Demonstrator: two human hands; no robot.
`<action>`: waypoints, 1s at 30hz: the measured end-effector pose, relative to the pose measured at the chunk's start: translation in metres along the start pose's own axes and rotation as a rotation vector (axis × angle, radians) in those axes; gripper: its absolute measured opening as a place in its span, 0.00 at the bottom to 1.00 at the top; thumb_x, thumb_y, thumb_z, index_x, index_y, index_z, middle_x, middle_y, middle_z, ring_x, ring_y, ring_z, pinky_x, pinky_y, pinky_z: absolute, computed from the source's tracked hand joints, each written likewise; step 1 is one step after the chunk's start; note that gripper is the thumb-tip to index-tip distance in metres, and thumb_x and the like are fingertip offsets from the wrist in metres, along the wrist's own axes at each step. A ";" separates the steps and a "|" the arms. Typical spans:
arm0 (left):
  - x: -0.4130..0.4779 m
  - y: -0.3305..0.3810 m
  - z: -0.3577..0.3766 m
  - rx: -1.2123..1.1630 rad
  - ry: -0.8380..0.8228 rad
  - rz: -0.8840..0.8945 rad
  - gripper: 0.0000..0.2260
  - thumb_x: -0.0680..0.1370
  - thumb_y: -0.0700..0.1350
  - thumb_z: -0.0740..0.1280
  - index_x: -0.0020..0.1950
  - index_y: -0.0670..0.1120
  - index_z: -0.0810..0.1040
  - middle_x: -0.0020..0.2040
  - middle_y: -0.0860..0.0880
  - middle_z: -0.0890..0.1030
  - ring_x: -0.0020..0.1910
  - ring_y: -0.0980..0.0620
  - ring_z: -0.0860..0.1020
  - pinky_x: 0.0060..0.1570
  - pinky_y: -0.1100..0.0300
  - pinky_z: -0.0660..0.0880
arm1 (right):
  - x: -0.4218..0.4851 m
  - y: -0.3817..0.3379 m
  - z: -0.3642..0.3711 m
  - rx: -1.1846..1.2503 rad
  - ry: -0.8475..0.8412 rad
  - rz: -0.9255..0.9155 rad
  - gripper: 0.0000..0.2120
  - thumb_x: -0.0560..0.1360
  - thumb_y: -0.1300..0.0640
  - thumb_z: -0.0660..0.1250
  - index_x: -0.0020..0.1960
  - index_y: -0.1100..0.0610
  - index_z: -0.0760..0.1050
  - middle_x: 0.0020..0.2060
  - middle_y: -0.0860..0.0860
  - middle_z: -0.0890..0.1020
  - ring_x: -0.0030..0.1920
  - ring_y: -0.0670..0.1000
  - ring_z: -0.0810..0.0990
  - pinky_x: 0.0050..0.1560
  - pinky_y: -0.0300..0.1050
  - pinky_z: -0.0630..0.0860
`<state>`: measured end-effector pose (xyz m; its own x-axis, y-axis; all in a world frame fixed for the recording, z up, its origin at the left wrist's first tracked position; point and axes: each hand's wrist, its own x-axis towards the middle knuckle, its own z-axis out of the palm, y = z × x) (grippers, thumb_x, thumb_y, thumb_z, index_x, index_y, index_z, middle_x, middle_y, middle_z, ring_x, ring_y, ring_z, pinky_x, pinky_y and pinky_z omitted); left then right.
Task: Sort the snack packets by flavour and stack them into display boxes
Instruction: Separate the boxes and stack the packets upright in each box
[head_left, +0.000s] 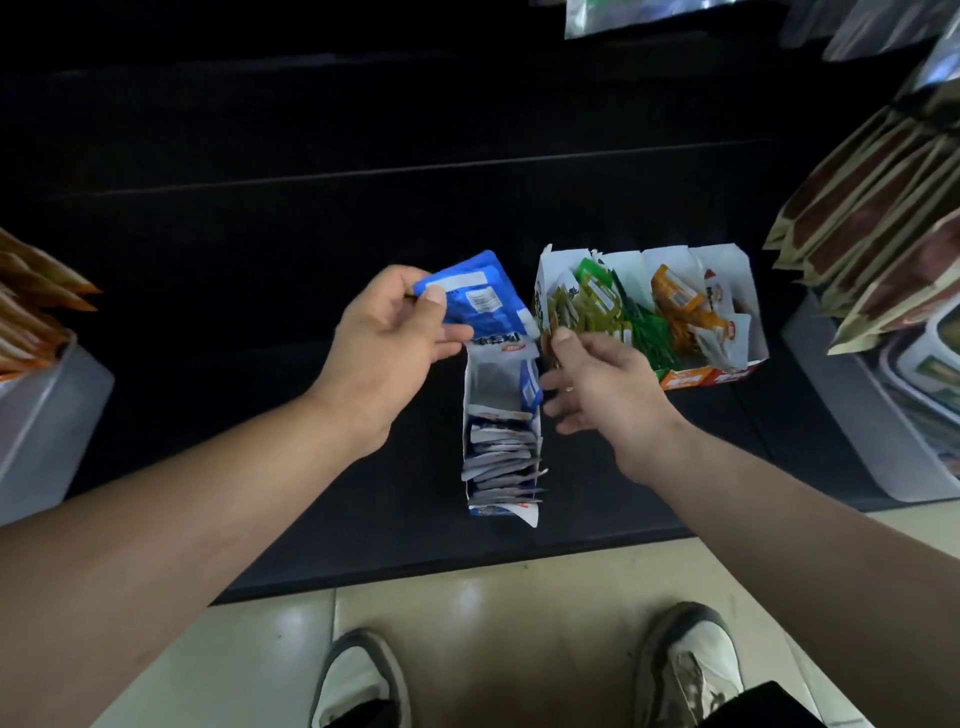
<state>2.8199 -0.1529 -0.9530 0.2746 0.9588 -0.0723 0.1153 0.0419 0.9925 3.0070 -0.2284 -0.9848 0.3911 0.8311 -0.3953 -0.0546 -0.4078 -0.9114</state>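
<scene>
Pinching a blue packet, left grip hangs near box.

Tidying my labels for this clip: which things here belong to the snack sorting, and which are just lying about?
In the job: left hand, blue packet it grips, narrow box of blue packets, wide box of mixed packets, right hand.
Lying about: brown pouches, orange pouches, grey bin.

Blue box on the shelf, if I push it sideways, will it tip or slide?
Likely light: the blue box is thin card, with packets filling only its near half, so it may swivel when pushed. Its walls look bent, so they could buckle. It's narrow, so a high push might tip it.
</scene>
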 end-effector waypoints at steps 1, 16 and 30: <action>-0.003 0.007 -0.004 -0.078 -0.024 -0.026 0.06 0.86 0.42 0.62 0.54 0.45 0.78 0.55 0.44 0.86 0.53 0.47 0.86 0.59 0.48 0.82 | 0.000 -0.007 0.001 0.065 -0.027 0.076 0.17 0.82 0.39 0.64 0.57 0.52 0.78 0.50 0.63 0.86 0.39 0.55 0.83 0.38 0.49 0.83; -0.020 0.007 0.000 -0.061 -0.025 -0.138 0.09 0.77 0.52 0.75 0.51 0.48 0.82 0.52 0.44 0.86 0.51 0.43 0.86 0.52 0.45 0.82 | -0.012 -0.042 0.005 0.356 -0.139 -0.078 0.13 0.82 0.66 0.67 0.65 0.57 0.77 0.52 0.57 0.88 0.55 0.58 0.87 0.57 0.56 0.84; -0.008 -0.002 0.000 -0.111 0.051 -0.215 0.06 0.80 0.38 0.73 0.56 0.43 0.84 0.50 0.47 0.88 0.50 0.47 0.88 0.54 0.43 0.84 | -0.010 -0.029 -0.005 0.188 0.087 -0.082 0.08 0.78 0.59 0.75 0.54 0.59 0.80 0.48 0.57 0.88 0.45 0.57 0.89 0.42 0.56 0.86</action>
<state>2.8176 -0.1611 -0.9541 0.2060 0.9375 -0.2803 0.0591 0.2740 0.9599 3.0089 -0.2263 -0.9538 0.4784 0.8198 -0.3148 -0.1860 -0.2557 -0.9487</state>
